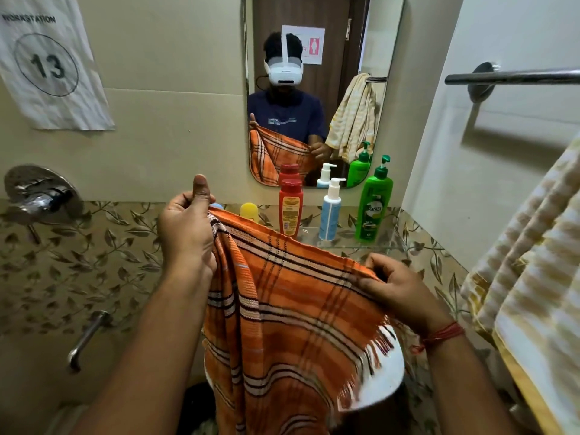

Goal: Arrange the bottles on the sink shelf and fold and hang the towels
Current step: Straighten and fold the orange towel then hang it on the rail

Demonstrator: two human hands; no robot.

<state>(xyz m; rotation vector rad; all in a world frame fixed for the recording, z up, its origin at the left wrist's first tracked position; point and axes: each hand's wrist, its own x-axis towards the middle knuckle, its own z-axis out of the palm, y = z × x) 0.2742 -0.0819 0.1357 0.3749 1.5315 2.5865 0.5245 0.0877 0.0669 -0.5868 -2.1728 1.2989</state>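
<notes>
Two hands hold the orange plaid towel (pixel 292 309) up by its top edge, in front of the chest. The left hand (pixel 185 227) pinches one upper corner, fingers curled round the bunched cloth and thumb pointing straight up; it sits higher than the other. The right hand (pixel 398 287) pinches the opposite end of the edge between thumb and curled fingers, knuckles toward the camera, with a red thread at its wrist. The towel hangs down between the forearms, and its lower part runs out of the bottom of the frame. It hides most of the white sink (pixel 389 372) beneath the right hand.

Beyond the hands, on the glass shelf (pixel 351 243), stand a red bottle (pixel 290 208), a white-and-blue pump bottle (pixel 330 211) and a green pump bottle (pixel 373 208). A yellow bottle (pixel 249 211), just past the left thumb, is half covered by the towel edge. Above them the mirror (pixel 323 89) reflects the scene. To the right of the right hand a yellow-and-white striped towel (pixel 533 271) hangs, cut off by the frame edge, below a bare metal rail (pixel 514 77).
</notes>
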